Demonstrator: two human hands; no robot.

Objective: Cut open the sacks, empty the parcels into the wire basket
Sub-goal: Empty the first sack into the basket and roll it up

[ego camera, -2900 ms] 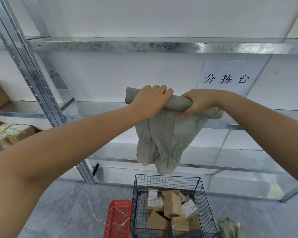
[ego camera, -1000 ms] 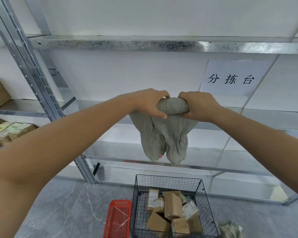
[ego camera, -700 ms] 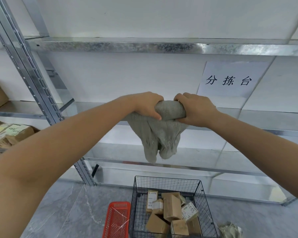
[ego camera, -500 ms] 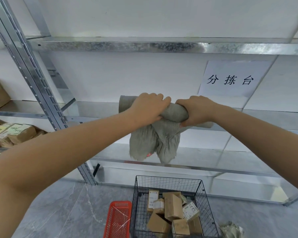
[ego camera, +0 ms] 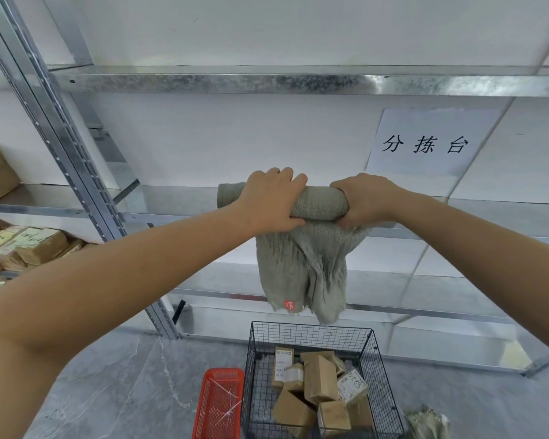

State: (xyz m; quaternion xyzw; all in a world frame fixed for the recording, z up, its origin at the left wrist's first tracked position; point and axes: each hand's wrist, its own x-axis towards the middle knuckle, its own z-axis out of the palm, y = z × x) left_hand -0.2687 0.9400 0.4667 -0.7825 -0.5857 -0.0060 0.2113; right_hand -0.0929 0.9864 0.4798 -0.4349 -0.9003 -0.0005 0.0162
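Head view: both hands are gripping a half-rolled sack above the wire basket.
Left hand [ego camera: 273,201] and right hand [ego camera: 365,201] are each curling tightly round the rolled top of the grey sack [ego camera: 298,264] at centre frame. Its loose end is dangling just above the rear rim of the wire basket [ego camera: 311,327], where the parcels [ego camera: 317,381] are lying at lower centre. I cannot tell whether anything is hiding in the folds. A leftover parcel could be dropping behind the rim onto the floor, or into the red crate [ego camera: 219,403] alongside. Uneven gripping is also risking the roll slackening and the frayed end snagging on the wire.
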